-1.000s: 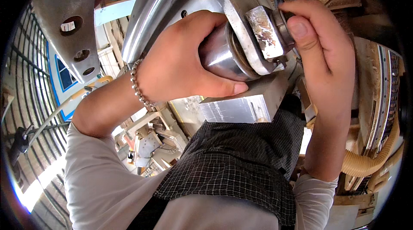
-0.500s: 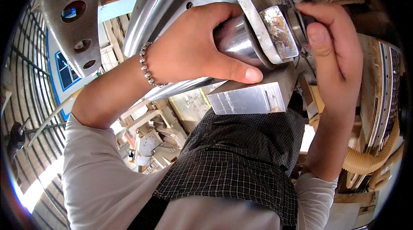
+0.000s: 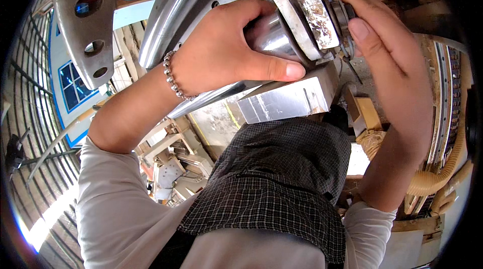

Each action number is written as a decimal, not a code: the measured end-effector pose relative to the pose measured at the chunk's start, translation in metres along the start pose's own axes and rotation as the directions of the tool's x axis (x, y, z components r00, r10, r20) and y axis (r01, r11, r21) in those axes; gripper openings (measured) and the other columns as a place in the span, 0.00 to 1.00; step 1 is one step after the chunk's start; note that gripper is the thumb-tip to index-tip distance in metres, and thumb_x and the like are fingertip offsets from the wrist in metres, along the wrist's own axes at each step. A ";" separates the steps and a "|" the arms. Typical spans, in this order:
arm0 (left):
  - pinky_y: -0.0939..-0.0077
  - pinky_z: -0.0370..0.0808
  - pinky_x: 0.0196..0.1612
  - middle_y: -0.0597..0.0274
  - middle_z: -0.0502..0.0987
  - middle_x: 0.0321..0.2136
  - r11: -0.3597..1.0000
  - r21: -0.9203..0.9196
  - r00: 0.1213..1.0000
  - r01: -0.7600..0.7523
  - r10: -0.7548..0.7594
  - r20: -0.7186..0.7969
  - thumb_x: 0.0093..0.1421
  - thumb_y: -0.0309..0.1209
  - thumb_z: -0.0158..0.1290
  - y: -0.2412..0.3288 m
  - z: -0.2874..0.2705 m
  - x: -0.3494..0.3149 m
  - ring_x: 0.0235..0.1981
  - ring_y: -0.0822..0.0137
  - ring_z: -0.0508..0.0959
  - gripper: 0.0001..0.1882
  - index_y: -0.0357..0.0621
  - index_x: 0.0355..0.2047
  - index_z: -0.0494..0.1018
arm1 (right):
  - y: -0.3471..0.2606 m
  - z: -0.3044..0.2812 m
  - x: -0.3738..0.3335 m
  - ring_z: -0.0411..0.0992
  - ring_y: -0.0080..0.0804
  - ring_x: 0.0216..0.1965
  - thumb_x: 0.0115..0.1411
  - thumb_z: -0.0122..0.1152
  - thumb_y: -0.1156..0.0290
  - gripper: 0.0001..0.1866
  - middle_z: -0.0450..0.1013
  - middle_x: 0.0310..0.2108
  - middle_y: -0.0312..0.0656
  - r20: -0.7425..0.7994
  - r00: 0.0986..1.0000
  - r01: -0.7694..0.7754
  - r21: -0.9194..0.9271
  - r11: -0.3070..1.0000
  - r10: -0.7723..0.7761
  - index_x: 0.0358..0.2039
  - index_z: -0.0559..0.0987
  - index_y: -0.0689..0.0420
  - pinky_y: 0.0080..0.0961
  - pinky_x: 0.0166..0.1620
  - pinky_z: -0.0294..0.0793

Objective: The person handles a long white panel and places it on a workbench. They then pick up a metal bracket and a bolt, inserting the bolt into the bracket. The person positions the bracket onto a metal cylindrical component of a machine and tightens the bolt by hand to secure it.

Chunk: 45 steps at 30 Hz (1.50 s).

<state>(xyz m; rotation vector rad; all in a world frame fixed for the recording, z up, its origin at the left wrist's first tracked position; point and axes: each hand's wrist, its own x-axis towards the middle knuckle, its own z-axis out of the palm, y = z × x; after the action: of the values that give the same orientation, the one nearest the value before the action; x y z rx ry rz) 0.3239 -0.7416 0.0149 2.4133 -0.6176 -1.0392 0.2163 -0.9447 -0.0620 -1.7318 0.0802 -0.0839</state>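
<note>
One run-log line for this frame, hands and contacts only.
left hand: wrapped around shiny metal cylinder | right hand: fingers on dark round part at cylinder's end | below: metal block

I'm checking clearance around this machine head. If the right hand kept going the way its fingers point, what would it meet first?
The right hand points up and left, fingertips at the dark round part beside the metal plate. It would meet that part first; it looks already touching, though depth is unclear.

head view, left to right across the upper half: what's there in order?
Grey metal plate with holes → beaded bracelet → left hand gripping the shiny metal cylinder → right hand → beige ribbed hose.
</note>
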 end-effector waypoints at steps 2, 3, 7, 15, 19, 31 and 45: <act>0.77 0.74 0.39 0.53 0.78 0.31 0.999 -0.026 0.999 -0.035 0.034 -0.032 0.37 0.53 0.70 -0.001 0.002 0.000 0.33 0.66 0.78 0.44 0.27 0.45 0.73 | 0.001 -0.008 0.003 0.66 0.19 0.31 0.66 0.49 0.68 0.15 0.72 0.33 0.35 0.069 0.998 -0.003 -0.052 0.999 0.006 0.49 0.76 0.58 0.18 0.37 0.67; 0.77 0.74 0.39 0.53 0.78 0.31 0.998 -0.038 0.998 -0.053 0.051 -0.047 0.37 0.53 0.70 -0.001 0.003 0.000 0.33 0.66 0.78 0.44 0.27 0.44 0.73 | 0.002 -0.011 0.007 0.67 0.19 0.32 0.66 0.49 0.69 0.14 0.72 0.34 0.35 0.104 0.995 -0.002 -0.033 0.999 0.006 0.49 0.75 0.58 0.18 0.38 0.67; 0.79 0.71 0.44 0.61 0.75 0.38 0.997 0.063 0.995 0.033 -0.039 0.089 0.43 0.47 0.70 0.006 -0.006 0.001 0.39 0.74 0.73 0.42 0.30 0.50 0.68 | 0.010 -0.014 0.015 0.67 0.19 0.32 0.66 0.49 0.70 0.14 0.72 0.34 0.35 0.117 0.992 0.039 0.027 0.999 -0.041 0.49 0.75 0.59 0.18 0.39 0.68; 0.80 0.72 0.42 0.60 0.75 0.37 0.994 0.103 0.997 -0.040 0.032 0.073 0.44 0.47 0.69 -0.003 -0.004 0.001 0.38 0.74 0.74 0.41 0.30 0.50 0.68 | 0.020 -0.002 0.016 0.68 0.20 0.34 0.65 0.49 0.71 0.13 0.72 0.35 0.36 0.027 0.997 0.074 0.066 0.995 -0.076 0.48 0.75 0.60 0.18 0.40 0.68; 0.79 0.71 0.44 0.59 0.76 0.38 1.000 0.018 0.998 -0.005 0.003 0.069 0.43 0.48 0.69 -0.002 -0.006 0.001 0.38 0.73 0.74 0.41 0.30 0.50 0.68 | 0.021 0.003 0.017 0.69 0.20 0.34 0.65 0.49 0.72 0.13 0.72 0.35 0.36 0.010 0.996 0.085 0.078 0.993 -0.086 0.48 0.75 0.61 0.18 0.40 0.69; 0.77 0.69 0.48 0.58 0.75 0.41 0.996 0.093 0.995 0.012 -0.021 0.097 0.40 0.55 0.68 0.001 -0.011 0.001 0.42 0.70 0.74 0.47 0.30 0.50 0.68 | 0.026 -0.005 0.013 0.70 0.21 0.36 0.64 0.49 0.74 0.12 0.72 0.36 0.37 -0.028 0.997 0.080 0.136 0.987 -0.077 0.46 0.74 0.62 0.19 0.42 0.70; 0.73 0.73 0.41 0.52 0.77 0.34 0.998 -0.017 0.998 -0.056 0.056 -0.007 0.37 0.50 0.72 0.000 -0.006 -0.001 0.35 0.66 0.76 0.41 0.32 0.44 0.70 | 0.022 0.000 0.012 0.72 0.27 0.38 0.63 0.52 0.74 0.09 0.73 0.37 0.40 -0.034 0.985 0.171 0.143 0.975 -0.168 0.41 0.76 0.64 0.22 0.43 0.71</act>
<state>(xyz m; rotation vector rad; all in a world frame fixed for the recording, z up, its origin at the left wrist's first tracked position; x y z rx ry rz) 0.3277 -0.7396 0.0197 2.3693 -0.6676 -1.0090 0.2284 -0.9499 -0.0834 -1.5894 -0.0570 -0.2295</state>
